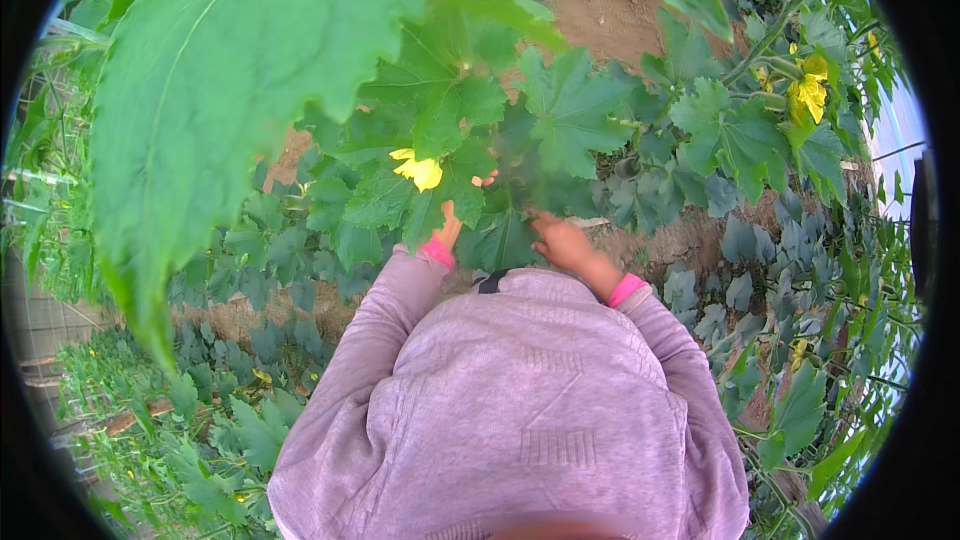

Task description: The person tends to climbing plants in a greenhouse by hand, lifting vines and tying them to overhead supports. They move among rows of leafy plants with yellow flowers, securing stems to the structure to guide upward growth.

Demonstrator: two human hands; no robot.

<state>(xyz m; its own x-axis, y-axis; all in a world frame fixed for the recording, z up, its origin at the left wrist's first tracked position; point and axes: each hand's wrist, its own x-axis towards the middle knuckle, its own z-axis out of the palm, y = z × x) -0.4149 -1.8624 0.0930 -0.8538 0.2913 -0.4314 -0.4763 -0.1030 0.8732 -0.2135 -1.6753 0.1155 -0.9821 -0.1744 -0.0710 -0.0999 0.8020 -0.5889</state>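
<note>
My left hand point(450, 225) reaches in among lobed green leaves point(431, 109) of a vine, just below a yellow flower point(422, 171). Leaves cover most of it; only the wrist side and some fingertips show, so its grip is hidden. On the other side of a drooping leaf point(501, 237), my right hand point(562, 240) has its fingers at the leaf's edge. Its fingertips are partly hidden and blurred, and whether they pinch anything is unclear. Both wrists show pink cuffs under light purple sleeves.
A large leaf point(225, 90) hangs close to the camera at upper left. Vines with yellow flowers point(808, 94) stand at the right. Bare soil point(607, 26) shows between rows at the top, and more leafy plants point(255, 427) grow at lower left.
</note>
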